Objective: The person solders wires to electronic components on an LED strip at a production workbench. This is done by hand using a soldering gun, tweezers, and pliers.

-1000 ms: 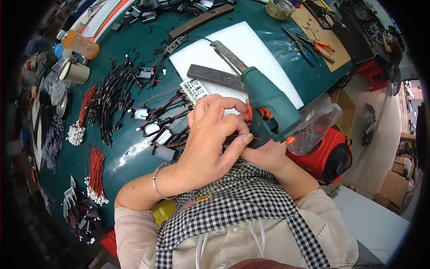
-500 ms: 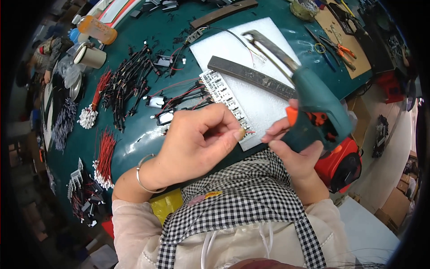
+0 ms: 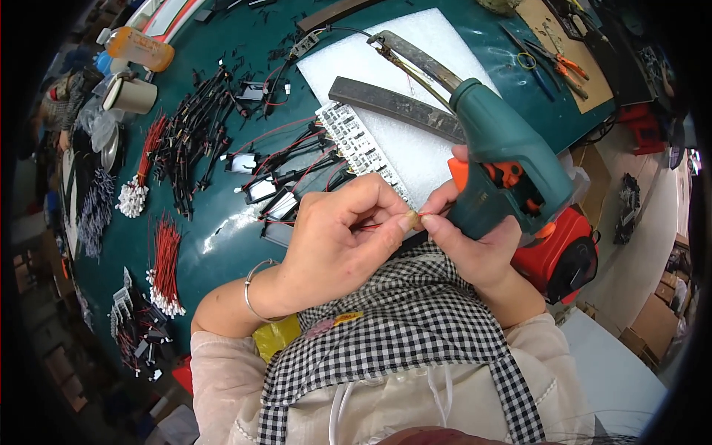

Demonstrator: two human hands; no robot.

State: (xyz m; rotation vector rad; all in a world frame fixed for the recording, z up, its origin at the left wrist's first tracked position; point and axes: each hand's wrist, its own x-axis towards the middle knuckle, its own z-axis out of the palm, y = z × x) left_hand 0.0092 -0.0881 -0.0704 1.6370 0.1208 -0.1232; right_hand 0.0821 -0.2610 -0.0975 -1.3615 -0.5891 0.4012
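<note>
My left hand (image 3: 337, 241) is closed, thumb and forefinger pinching a thin red wire (image 3: 371, 227). Its fingertips meet those of my right hand (image 3: 478, 248), whose thumb and forefinger are also pressed together at the wire. The wire's end is hidden between the fingers. My right hand also holds a teal soldering gun (image 3: 504, 137) with an orange trigger, its long metal tip reaching up and left over the foam sheet (image 3: 437, 52). A strip of white circuit boards (image 3: 360, 144) lies along the sheet's left edge, with black and red leads (image 3: 297, 159) beside it.
A dark metal bar (image 3: 397, 107) crosses the foam. Left lie a heap of black cables (image 3: 189, 141) and bundles of red wires (image 3: 167, 252). An orange bottle (image 3: 141, 48) and a mug (image 3: 132, 95) stand far left. Pliers (image 3: 567, 70) lie far right.
My hands have come together, the right fingertips meeting the left at the wire. The soldering gun has shifted left and its tip has swung left over the foam.
</note>
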